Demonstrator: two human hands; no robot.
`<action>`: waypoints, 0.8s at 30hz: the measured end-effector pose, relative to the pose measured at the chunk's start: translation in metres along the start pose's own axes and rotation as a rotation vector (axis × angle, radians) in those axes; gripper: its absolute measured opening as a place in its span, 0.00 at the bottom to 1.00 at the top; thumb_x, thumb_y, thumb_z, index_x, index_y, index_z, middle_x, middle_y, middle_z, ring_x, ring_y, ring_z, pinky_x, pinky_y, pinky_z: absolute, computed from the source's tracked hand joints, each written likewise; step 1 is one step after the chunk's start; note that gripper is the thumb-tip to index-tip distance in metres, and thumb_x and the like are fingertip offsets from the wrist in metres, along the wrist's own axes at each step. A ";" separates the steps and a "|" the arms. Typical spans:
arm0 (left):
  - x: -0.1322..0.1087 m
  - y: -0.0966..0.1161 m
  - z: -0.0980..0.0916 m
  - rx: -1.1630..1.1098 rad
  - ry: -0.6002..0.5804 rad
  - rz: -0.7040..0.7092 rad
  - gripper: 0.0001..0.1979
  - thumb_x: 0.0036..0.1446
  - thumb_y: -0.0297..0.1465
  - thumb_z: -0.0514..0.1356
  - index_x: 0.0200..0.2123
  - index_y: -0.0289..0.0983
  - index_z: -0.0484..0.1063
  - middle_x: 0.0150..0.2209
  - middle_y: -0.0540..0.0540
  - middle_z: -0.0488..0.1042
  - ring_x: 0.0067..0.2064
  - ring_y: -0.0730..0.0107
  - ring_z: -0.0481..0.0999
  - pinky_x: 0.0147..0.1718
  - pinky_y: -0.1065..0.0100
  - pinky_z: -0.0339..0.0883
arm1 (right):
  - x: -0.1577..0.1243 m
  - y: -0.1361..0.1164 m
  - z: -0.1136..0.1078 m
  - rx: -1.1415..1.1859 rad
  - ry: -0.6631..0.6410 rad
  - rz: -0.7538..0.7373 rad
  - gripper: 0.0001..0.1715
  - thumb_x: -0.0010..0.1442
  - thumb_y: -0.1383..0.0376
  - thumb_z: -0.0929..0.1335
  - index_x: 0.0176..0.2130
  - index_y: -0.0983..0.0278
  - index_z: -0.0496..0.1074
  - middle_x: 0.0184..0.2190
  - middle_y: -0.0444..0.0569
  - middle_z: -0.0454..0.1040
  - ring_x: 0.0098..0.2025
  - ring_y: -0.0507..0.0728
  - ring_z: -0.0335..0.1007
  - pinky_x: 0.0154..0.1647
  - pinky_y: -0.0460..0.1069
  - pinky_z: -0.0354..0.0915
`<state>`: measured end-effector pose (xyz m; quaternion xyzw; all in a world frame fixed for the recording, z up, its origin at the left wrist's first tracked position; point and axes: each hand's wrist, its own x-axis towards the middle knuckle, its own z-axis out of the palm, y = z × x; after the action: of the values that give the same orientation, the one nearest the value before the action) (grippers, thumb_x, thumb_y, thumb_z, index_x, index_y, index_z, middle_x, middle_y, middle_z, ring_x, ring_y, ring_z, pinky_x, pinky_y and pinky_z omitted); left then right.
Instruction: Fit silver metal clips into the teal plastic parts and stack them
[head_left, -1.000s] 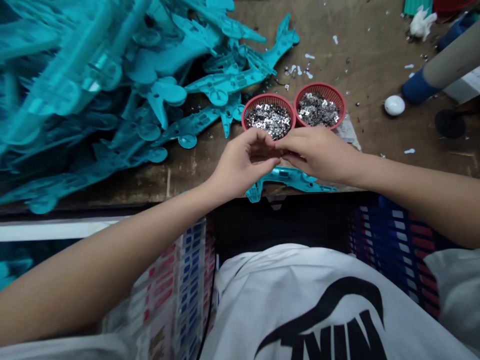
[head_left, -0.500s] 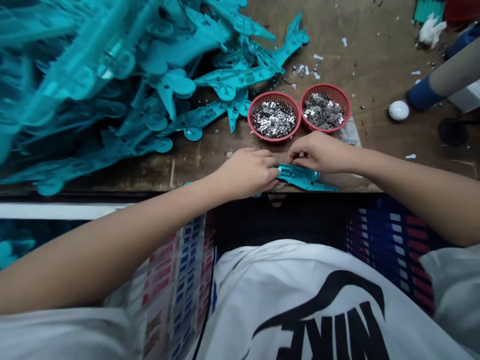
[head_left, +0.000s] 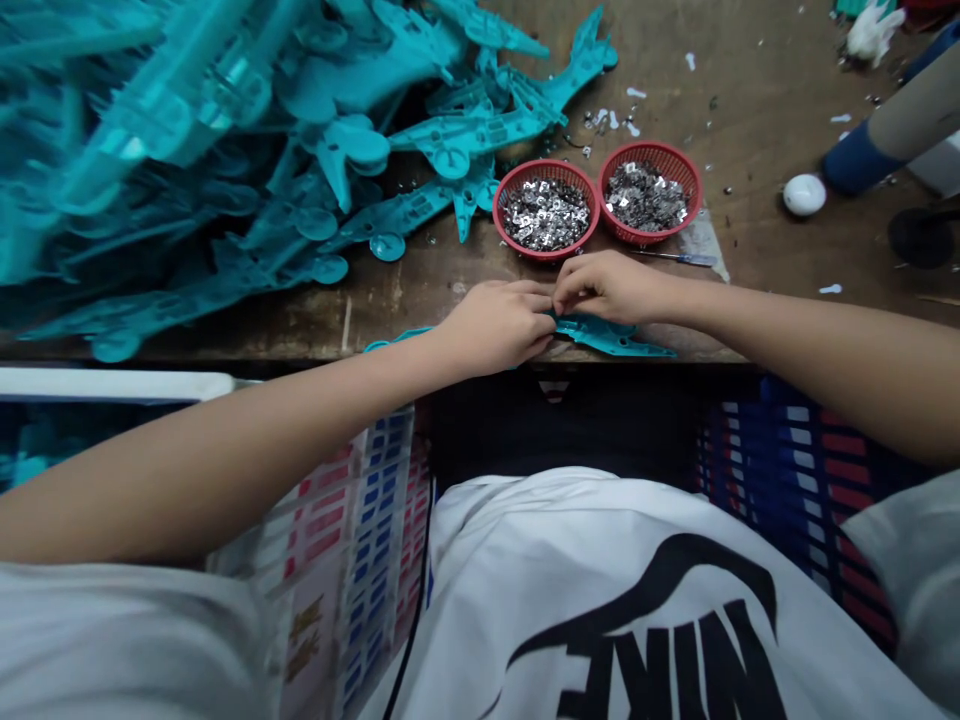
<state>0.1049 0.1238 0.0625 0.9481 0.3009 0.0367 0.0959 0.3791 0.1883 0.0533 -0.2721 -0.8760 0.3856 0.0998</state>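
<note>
A teal plastic part (head_left: 611, 337) lies flat at the near edge of the wooden table (head_left: 375, 300). My left hand (head_left: 499, 325) rests curled on its left end and holds it down. My right hand (head_left: 607, 285) pinches at the part's middle, fingertips pressed together right beside the left hand; whatever they hold is too small to see. Just behind the hands stand two red baskets, the left basket (head_left: 546, 209) and the right basket (head_left: 650, 192), both filled with small shiny metal pieces.
A big heap of teal plastic parts (head_left: 225, 140) covers the table's left half. A thin tool (head_left: 679, 258) lies by the right basket. A white ball (head_left: 804, 193), a grey-blue tube (head_left: 892, 120) and scattered scraps lie at the right. Striped crates (head_left: 795, 470) stand below.
Both hands came down from in front of the baskets onto the teal part at the table edge. The right hand's pinch shifted left, close to the left hand.
</note>
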 end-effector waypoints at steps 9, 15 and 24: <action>0.004 -0.002 -0.015 0.031 -0.132 -0.071 0.22 0.81 0.30 0.62 0.63 0.47 0.97 0.75 0.41 0.91 0.72 0.41 0.93 0.64 0.49 0.90 | 0.005 0.011 0.004 -0.005 0.025 -0.005 0.12 0.75 0.64 0.76 0.48 0.63 0.94 0.48 0.52 0.85 0.46 0.59 0.80 0.53 0.53 0.72; 0.005 -0.004 -0.016 -0.022 -0.114 -0.088 0.23 0.78 0.28 0.63 0.62 0.49 0.97 0.71 0.43 0.93 0.70 0.45 0.94 0.63 0.55 0.88 | 0.006 0.006 0.003 -0.083 -0.019 -0.030 0.12 0.77 0.68 0.75 0.51 0.64 0.92 0.51 0.52 0.86 0.48 0.58 0.81 0.55 0.53 0.71; 0.006 -0.006 -0.016 0.003 -0.106 -0.060 0.21 0.79 0.28 0.62 0.58 0.47 0.97 0.67 0.43 0.95 0.66 0.46 0.95 0.59 0.55 0.88 | 0.001 -0.011 0.001 -0.458 -0.053 -0.056 0.20 0.88 0.66 0.68 0.60 0.65 0.92 0.55 0.57 0.88 0.52 0.62 0.80 0.51 0.55 0.65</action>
<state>0.1048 0.1344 0.0769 0.9394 0.3237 -0.0170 0.1113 0.3738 0.1822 0.0604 -0.2528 -0.9502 0.1809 0.0233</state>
